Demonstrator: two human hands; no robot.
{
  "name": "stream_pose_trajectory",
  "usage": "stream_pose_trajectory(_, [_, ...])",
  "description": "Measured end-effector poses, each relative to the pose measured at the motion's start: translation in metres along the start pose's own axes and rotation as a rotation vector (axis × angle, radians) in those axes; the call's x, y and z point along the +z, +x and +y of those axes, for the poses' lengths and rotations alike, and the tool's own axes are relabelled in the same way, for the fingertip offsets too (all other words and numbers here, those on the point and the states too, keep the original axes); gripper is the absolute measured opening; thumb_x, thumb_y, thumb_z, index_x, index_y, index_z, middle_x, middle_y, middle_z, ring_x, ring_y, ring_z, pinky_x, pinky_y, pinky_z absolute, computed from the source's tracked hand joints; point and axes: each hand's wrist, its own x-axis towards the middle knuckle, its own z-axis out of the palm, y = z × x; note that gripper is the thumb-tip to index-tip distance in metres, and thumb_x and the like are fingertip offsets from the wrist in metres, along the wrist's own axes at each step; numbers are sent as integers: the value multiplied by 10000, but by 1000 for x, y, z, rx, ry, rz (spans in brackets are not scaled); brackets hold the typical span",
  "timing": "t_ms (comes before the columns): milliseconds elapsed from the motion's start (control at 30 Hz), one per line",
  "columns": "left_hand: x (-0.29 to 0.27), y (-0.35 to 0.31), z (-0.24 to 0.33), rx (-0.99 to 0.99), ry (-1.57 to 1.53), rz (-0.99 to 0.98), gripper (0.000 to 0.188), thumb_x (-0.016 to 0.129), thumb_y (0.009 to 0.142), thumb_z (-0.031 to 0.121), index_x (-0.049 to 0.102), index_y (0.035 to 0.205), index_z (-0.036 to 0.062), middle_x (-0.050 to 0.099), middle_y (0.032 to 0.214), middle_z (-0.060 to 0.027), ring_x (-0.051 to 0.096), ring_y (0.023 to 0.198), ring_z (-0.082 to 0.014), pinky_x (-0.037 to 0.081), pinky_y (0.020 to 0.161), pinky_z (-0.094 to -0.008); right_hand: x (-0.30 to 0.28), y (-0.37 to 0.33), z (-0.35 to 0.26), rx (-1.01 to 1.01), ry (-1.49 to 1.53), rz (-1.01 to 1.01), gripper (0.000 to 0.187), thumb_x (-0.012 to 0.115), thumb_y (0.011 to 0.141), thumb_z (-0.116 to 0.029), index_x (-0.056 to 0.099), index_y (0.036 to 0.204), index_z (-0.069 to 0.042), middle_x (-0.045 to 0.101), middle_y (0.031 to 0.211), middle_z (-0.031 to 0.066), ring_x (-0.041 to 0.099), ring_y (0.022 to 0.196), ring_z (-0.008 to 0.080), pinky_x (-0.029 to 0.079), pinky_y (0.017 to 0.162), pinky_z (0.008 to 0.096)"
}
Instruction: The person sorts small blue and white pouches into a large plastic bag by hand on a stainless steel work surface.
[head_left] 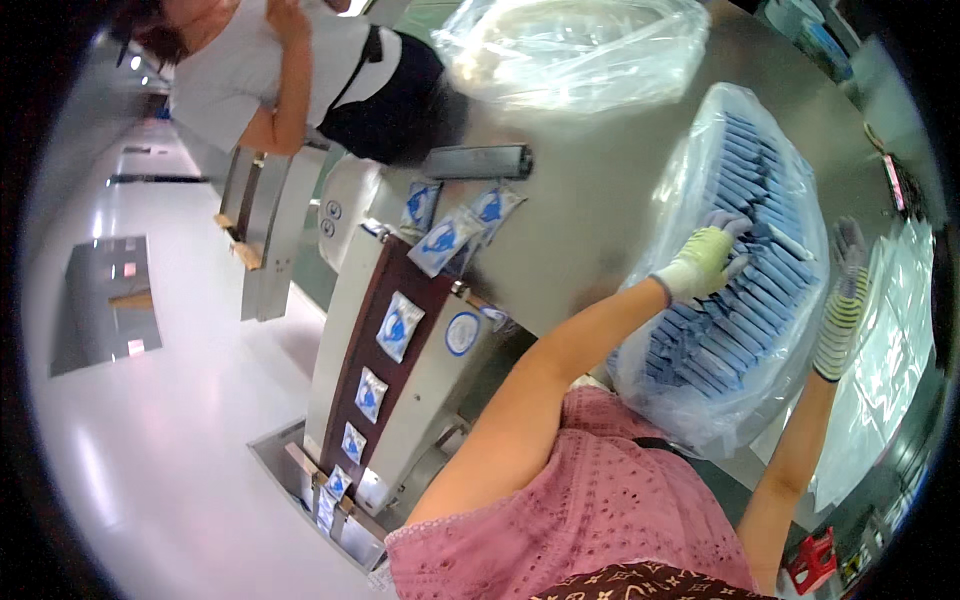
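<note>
Left grip (704, 258) touches blue sachets (775, 283) in the plastic bag (715, 425) beneath, hold unclear; right grip (846, 290), fingers outstretched, beside it. Nudging could topple the packed rows.

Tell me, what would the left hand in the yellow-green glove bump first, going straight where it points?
Probably the flat blue packets packed in the clear plastic bag; whether the left hand touches them is unclear.

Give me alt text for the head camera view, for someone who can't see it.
The wearer's gloved left hand touches rows of blue packets in a clear plastic bag; the gloved right hand is at its right edge. To the left, white-and-blue sachets lie along a brown conveyor belt, with another person beyond.
</note>
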Motion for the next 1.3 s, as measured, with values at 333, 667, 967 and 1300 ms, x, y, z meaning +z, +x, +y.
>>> stream_pose_trajectory(333, [-296, -209, -59, -989, 581, 4, 523, 689, 677, 217, 516, 1141, 49, 524, 1113, -183, 488, 1043, -325, 365, 928, -394, 240, -70, -60, 61, 188, -915, 326, 554, 840, -139, 508, 1127, 9, 566, 1088, 152, 537, 1022, 239, 401, 893, 313])
stream_pose_trajectory(667, [-346, -228, -170, -966, 330, -16, 823, 754, 619, 352, 376, 1248, -21, 463, 1206, -244, 439, 1132, -354, 345, 967, -378, 431, -103, 40, 430, -256, -681, 542, 516, 822, -460, 544, 1103, 2, 577, 1086, 194, 555, 1007, 291, 408, 885, 343])
stream_pose_trajectory(967, [-245, -194, -190, -618, 115, -257, 570, 724, 560, 270, 557, 1050, 31, 597, 1042, -154, 576, 926, -302, 459, 825, -340, 444, -169, 36, 1279, 1308, -293, 435, 483, 867, -366, 509, 1109, -6, 590, 1038, 158, 576, 960, 272, 466, 852, 358])
stream_pose_trajectory(1300, [-134, -193, -166, -1002, -1445, 451, 371, 377, 907, 351, 453, 1185, 117, 545, 1115, -112, 537, 1011, -238, 464, 818, -404, 345, -189, 40, 936, 997, -476, 422, 536, 826, -285, 429, 1159, -49, 548, 1003, 81, 539, 905, 192, 423, 822, 320])
